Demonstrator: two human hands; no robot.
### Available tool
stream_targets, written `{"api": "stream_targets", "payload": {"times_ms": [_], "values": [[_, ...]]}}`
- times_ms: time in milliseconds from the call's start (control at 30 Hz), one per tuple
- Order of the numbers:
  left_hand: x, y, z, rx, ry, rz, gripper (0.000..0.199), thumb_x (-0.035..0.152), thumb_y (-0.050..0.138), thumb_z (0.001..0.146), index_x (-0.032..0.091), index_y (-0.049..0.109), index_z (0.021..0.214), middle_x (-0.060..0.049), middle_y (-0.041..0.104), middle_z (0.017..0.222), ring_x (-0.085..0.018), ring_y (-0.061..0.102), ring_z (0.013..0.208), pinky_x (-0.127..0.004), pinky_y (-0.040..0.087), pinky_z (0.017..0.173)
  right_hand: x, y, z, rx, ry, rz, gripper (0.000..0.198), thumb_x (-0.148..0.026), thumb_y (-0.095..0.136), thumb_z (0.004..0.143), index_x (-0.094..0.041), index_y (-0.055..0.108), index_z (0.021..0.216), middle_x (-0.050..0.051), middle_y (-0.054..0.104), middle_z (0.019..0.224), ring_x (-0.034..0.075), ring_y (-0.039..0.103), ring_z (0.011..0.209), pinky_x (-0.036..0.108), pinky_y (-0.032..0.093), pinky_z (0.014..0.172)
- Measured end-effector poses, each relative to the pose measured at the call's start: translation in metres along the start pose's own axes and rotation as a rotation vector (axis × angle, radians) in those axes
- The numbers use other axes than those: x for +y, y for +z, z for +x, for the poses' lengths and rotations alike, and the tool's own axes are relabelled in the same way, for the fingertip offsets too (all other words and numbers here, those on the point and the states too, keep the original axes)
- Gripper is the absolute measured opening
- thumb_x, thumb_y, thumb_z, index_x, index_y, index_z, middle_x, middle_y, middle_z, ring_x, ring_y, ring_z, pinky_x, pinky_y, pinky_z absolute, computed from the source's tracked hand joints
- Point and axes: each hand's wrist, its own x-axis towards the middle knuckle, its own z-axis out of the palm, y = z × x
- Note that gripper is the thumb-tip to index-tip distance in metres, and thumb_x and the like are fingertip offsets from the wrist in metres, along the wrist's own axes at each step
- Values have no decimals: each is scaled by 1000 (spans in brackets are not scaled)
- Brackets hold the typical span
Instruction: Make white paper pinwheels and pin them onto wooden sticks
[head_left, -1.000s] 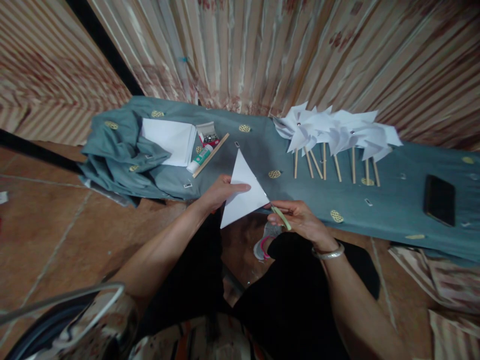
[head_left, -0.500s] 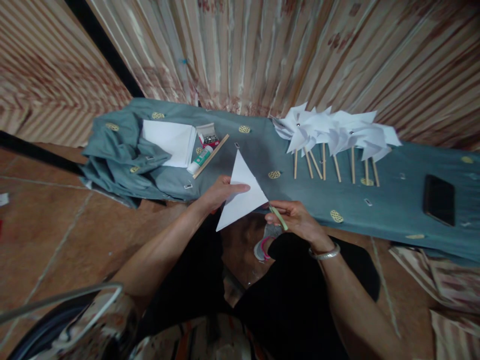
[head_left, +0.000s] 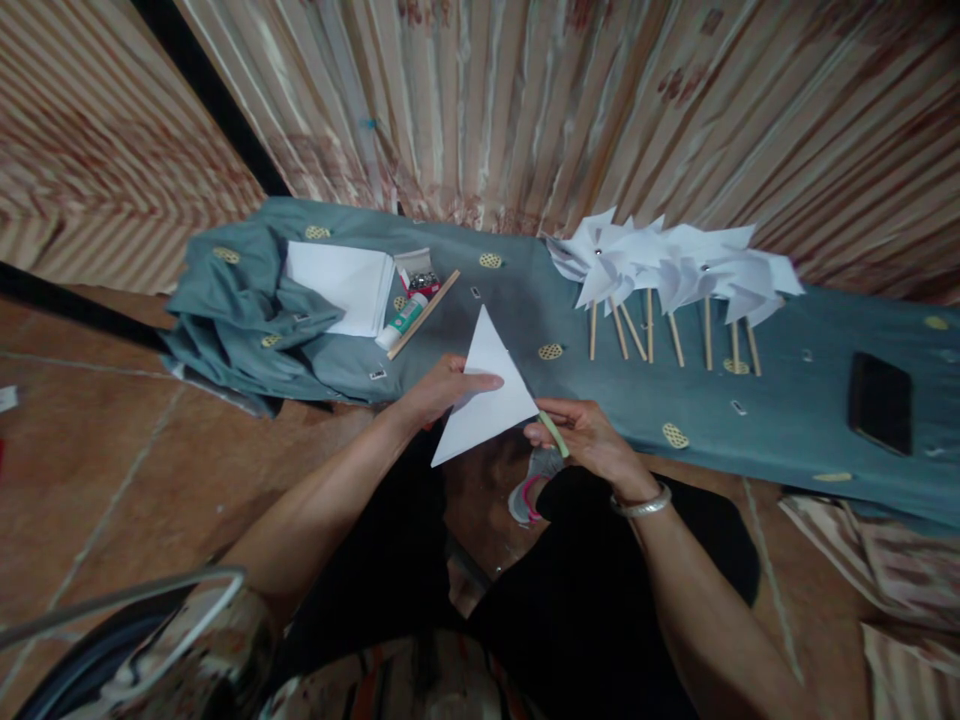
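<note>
A white sheet of paper folded into a triangle (head_left: pixel 491 405) is held out over my lap, in front of the bench's near edge. My left hand (head_left: pixel 450 388) grips its left side, thumb flat on top and fingers underneath. At the right corner of the paper, my right hand (head_left: pixel 581 435) is closed around what look like scissors (head_left: pixel 553 434). Only their light green handle shows; the blades are hidden at the paper. A silver bracelet circles my right wrist.
On the cloth-covered bench (head_left: pixel 517 330) lie a paper stack (head_left: pixel 341 285), a red box of pins (head_left: pixel 420 275), a glue stick (head_left: pixel 405 318) and wooden sticks (head_left: pixel 424 315). White paper pinwheels (head_left: pixel 675 260) on sticks lie at right, near a black phone (head_left: pixel 880 403). A pleated curtain (head_left: pixel 480 110) hangs behind.
The top of the folded paper has shifted slightly down and to the right. My right hand and the green handle have moved a little left and up. Both grips stay the same.
</note>
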Motion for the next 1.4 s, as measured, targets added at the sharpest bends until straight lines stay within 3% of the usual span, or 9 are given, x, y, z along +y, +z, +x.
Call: {"api": "stream_targets", "payload": {"times_ms": [300, 667, 767, 867, 933, 1067, 1233, 1400], "values": [[-1, -1, 0, -28, 20, -23, 28, 33, 82, 58, 12, 74, 75, -5, 73, 68, -15, 64, 54, -23, 46, 52, 6, 0, 1, 14, -34, -56, 44, -44, 84, 57, -16, 76, 89, -2, 61, 59, 8, 48, 54, 20, 40, 48], [0, 1, 0, -6, 15, -20, 28, 32, 82, 56, 13, 74, 74, -5, 72, 67, -15, 63, 54, -24, 46, 52, 10, 1, 6, 69, -37, -27, 51, -50, 83, 53, -15, 74, 89, -1, 63, 59, 10, 52, 53, 23, 43, 50], [1, 1, 0, 16, 21, -29, 30, 34, 82, 54, 13, 73, 73, -5, 72, 66, -15, 62, 53, -24, 45, 52, 10, -11, 5, 186, -134, -251, 57, -56, 76, 62, -13, 72, 99, -1, 63, 59, 12, 54, 53, 25, 44, 53], [0, 2, 2, 79, 58, -71, 34, 37, 84, 52, 12, 72, 71, -4, 71, 64, -14, 61, 52, -24, 44, 52, 7, -26, -1, 362, -196, -715, 48, -51, 68, 74, -14, 72, 103, 0, 62, 57, 14, 55, 53, 26, 42, 54], [-1, 3, 4, 143, 86, -100, 37, 39, 85, 49, 12, 71, 69, -4, 70, 62, -13, 60, 52, -24, 44, 53, 6, -35, -7, 444, -189, -956, 42, -44, 63, 80, -15, 69, 109, 3, 67, 67, 17, 61, 60, 26, 43, 59], [-3, 6, 8, 224, 143, -167, 43, 42, 88, 44, 11, 70, 69, -4, 70, 63, -13, 60, 54, -24, 45, 55, 4, -47, -17, 573, -115, -1279, 48, -33, 55, 87, -10, 55, 128, 13, 73, 91, 25, 68, 80, 30, 47, 69], [-4, 9, 11, 301, 182, -227, 49, 43, 89, 38, 11, 70, 70, -5, 72, 66, -15, 62, 58, -26, 48, 60, -2, -52, -29, 614, 28, -1509, 43, -25, 51, 88, -8, 52, 127, 16, 73, 88, 27, 70, 80, 31, 45, 66], [-1, 12, 11, 321, 198, -264, 44, 39, 89, 43, 11, 69, 71, -5, 72, 66, -17, 66, 65, -28, 51, 67, -3, -62, -41, 680, 135, -1558, 29, -26, 52, 87, -11, 61, 110, 16, 72, 80, 27, 69, 75, 31, 44, 63]]}}
